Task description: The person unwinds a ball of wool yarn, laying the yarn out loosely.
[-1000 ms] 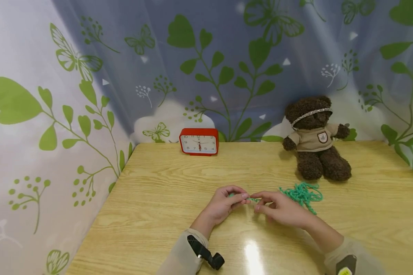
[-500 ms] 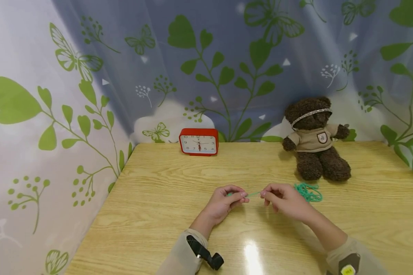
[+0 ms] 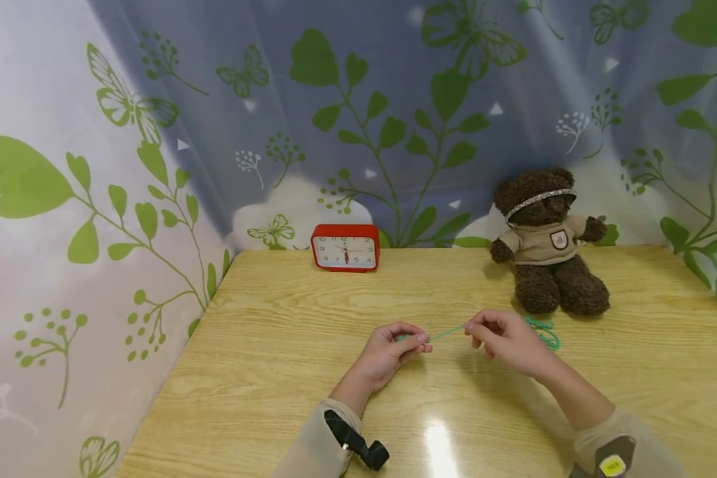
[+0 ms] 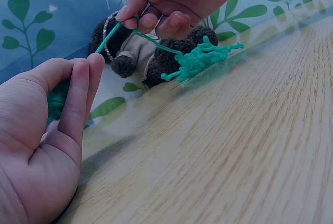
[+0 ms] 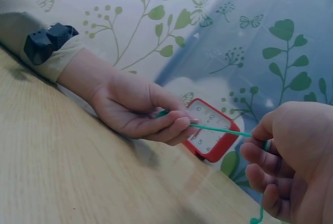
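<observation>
The green yarn [image 5: 221, 129] is stretched in front of the bear [image 3: 542, 239], its loose pile [image 4: 199, 61] near the bear too. The left hand [image 3: 388, 354] and right hand [image 3: 510, 343] each pinch it. This looks like pulling it straight; next likely needs a steady pinch. The hands are farther apart than before.

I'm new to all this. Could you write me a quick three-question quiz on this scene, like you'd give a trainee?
1. True or false: a green string runs straight between the left hand and the right hand.

2. Multiple choice: what colour is the frame of the clock?
A. Blue
B. Red
C. White

3. Fill in the blank: the tangled heap lies on the table near the feet of a brown ____.

Key: 1. True. 2. B. 3. Teddy bear.
</observation>
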Motion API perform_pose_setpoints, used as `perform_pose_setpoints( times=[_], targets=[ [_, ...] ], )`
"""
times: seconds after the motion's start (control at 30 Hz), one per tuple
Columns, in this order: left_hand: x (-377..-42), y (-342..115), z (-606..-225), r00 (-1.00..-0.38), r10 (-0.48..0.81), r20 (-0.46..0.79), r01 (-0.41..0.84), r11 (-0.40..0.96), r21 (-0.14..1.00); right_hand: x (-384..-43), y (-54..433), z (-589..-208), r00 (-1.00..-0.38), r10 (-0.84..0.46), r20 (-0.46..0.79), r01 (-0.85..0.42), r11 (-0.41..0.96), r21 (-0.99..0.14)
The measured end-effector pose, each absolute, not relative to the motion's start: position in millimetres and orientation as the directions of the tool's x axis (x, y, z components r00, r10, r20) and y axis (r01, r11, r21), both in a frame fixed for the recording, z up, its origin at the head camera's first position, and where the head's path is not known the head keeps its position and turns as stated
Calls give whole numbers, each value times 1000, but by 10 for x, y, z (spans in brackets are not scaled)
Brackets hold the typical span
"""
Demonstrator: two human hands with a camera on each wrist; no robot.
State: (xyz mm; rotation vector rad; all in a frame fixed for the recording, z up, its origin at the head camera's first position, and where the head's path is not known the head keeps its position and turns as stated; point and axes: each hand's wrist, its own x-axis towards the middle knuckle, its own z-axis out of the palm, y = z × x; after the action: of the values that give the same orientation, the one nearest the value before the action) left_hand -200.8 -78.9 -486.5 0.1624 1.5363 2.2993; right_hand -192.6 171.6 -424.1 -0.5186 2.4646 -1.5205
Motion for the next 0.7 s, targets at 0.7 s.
perform_pose_setpoints(
  times=[0.7],
  targets=[
    [-2017, -791, -4864, -933, 345, -105, -230, -345, 910, -1999, 1914, -4169, -946, -316, 69, -217, 460, -861]
  ],
)
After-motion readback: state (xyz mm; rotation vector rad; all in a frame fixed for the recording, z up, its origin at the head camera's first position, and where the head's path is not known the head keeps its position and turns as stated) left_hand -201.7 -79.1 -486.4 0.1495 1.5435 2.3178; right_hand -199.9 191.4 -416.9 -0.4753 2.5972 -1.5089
